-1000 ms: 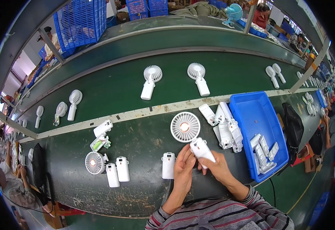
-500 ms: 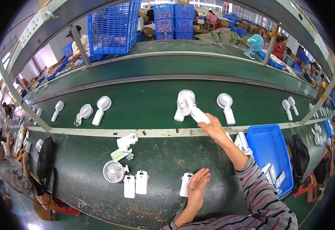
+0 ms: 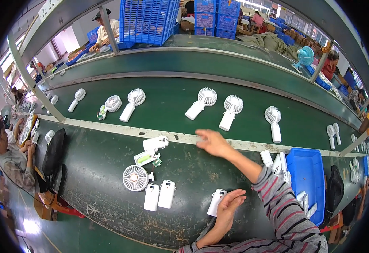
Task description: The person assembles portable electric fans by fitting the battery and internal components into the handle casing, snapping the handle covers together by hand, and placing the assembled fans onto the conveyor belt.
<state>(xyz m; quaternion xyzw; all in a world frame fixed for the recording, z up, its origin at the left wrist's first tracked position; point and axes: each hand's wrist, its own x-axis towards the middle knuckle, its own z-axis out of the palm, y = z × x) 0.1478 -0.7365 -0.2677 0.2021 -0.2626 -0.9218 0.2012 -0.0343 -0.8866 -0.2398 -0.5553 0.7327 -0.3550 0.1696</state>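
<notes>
Just over the near edge of the pale rail, my right hand hung with its back up, fingers loosely spread and gripping nothing. On the near side, well back from the rail, I had my left hand open too, its fingers slanting right; a white handle lay right by it, though I could not tell whether they touched.

Across the rail, on the green belt, a white fan lay nearest, its handle end toward the rail. A second fan lay a little left along the rail's far side, and a third fan farther right.

On the near side, toward the rail's left, a white casing lay close to it, while a round fan head lay farther back. To the right, a blue tray had its far end at the rail.
</notes>
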